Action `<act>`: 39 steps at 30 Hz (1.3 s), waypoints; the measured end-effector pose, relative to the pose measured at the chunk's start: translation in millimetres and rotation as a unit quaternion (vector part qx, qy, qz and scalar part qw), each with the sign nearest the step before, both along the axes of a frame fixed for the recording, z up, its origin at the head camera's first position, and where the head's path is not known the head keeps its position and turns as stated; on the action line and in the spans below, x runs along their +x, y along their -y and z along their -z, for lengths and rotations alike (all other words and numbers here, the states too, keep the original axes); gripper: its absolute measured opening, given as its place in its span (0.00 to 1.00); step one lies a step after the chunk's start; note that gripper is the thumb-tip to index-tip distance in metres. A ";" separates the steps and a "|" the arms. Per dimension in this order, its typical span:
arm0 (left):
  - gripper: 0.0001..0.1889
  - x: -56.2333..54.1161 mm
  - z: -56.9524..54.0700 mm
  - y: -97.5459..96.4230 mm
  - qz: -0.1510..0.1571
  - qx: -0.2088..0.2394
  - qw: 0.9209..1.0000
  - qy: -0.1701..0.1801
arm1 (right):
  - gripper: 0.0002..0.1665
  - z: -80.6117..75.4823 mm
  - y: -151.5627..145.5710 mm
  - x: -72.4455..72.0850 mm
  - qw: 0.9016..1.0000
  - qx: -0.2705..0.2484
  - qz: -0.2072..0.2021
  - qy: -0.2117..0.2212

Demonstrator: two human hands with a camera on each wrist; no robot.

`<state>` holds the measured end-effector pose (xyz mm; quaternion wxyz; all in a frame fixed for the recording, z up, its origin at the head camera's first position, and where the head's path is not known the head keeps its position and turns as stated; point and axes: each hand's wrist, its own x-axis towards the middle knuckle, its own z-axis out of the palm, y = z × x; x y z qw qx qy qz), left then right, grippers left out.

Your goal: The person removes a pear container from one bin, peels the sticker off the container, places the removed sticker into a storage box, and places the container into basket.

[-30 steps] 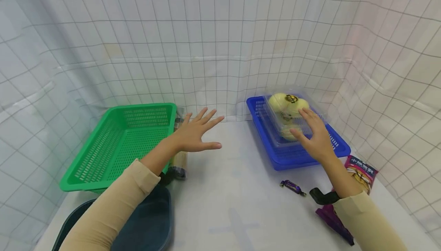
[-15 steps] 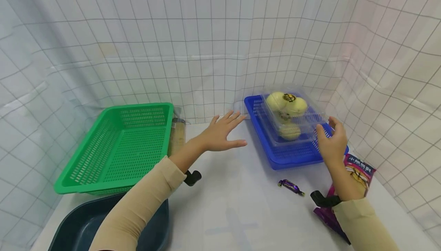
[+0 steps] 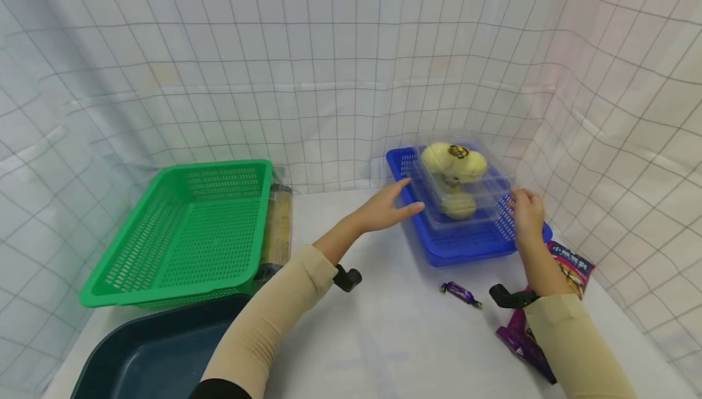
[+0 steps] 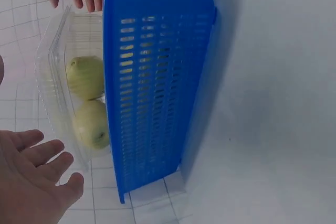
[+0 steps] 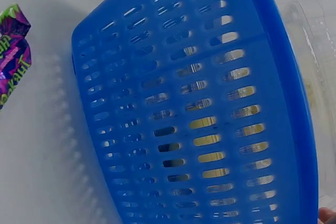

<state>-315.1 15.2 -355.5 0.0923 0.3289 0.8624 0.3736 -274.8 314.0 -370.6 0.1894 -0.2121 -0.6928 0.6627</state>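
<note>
Perhaps a makeshift booth: gridded sheets (image 3: pixel 329 70) wall a white table (image 3: pixel 417 344).

Basket (image 3: pixel 219 222), green, slotted plastic; stands at left. Packet (image 3: pixel 281 222), tan, clear-wrapped; lies along the basket's right side. Basin (image 3: pixel 159 350), dark blue; sits nearer, partly hidden. Sweet (image 3: pixel 460 293), purple, twist-wrapped. Bag (image 3: pixel 572 267), purple, printed; partly hidden. Tabletop (image 3: pixel 395 338), white. Sheeting (image 3: pixel 329 52), white, grid-patterned; hangs behind.

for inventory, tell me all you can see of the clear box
The clear box looks plastic, ridged and closed, with a projecting rim. It sits in the blue basket, rising above it. Inside is round yellowish fruit; a black-and-yellow label shows. The right hand is by its right edge, the left hand by its left; contact is unclear.
</note>
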 end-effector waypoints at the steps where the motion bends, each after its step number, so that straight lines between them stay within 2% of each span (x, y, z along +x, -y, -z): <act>1: 0.42 -0.5 0.8 -5.7 -0.010 0.006 1.000 0.010 | 0.37 -0.5 -0.1 -1.3 1.000 -0.016 -0.010 0.000; 7: 0.38 3.1 3.7 -40.3 -0.097 0.013 0.994 0.043 | 0.42 -3.7 -3.3 -4.7 0.990 -0.125 -0.070 0.013; 11: 0.34 5.2 5.4 -60.7 -0.132 0.048 0.987 0.079 | 0.44 -6.0 -2.0 -6.6 0.981 -0.171 -0.088 0.016; 13: 0.33 5.2 6.1 -68.8 -0.149 0.082 0.980 0.103 | 0.44 -7.1 -0.8 -7.1 0.979 -0.182 -0.090 0.016; 15: 0.31 4.9 6.7 -75.3 -0.167 0.122 0.970 0.131 | 0.41 -7.8 0.1 -7.9 0.977 -0.193 -0.091 0.014; 18: 0.27 3.8 8.4 -82.3 -0.195 0.164 0.954 0.158 | 0.32 -7.9 0.7 -8.8 0.973 -0.210 -0.096 0.011; 21: 0.22 1.8 11.3 -87.2 -0.213 0.192 0.942 0.171 | 0.22 -7.4 0.8 -9.3 0.971 -0.216 -0.104 0.012; 25: 0.15 -1.6 13.5 -94.1 -0.220 0.230 0.930 0.184 | 0.21 -7.1 0.1 -9.5 0.971 -0.213 -0.108 0.013; 29: 0.08 -2.5 11.3 -100.5 -0.222 0.263 0.917 0.203 | 0.22 -8.0 -2.2 -9.2 0.968 -0.224 -0.114 0.010; 32: 0.06 -1.6 8.4 -102.5 -0.225 0.277 0.911 0.205 | 0.22 -8.8 -3.7 -8.9 0.963 -0.240 -0.119 0.006; 36: 0.05 0.2 5.1 -102.5 -0.211 0.297 0.904 0.225 | 0.21 -8.8 -5.8 -8.4 0.958 -0.261 -0.123 -0.002; 39: 0.05 1.1 3.4 -102.5 -0.196 0.317 0.893 0.251 | 0.22 -8.4 -7.7 -7.1 0.954 -0.273 -0.123 -0.004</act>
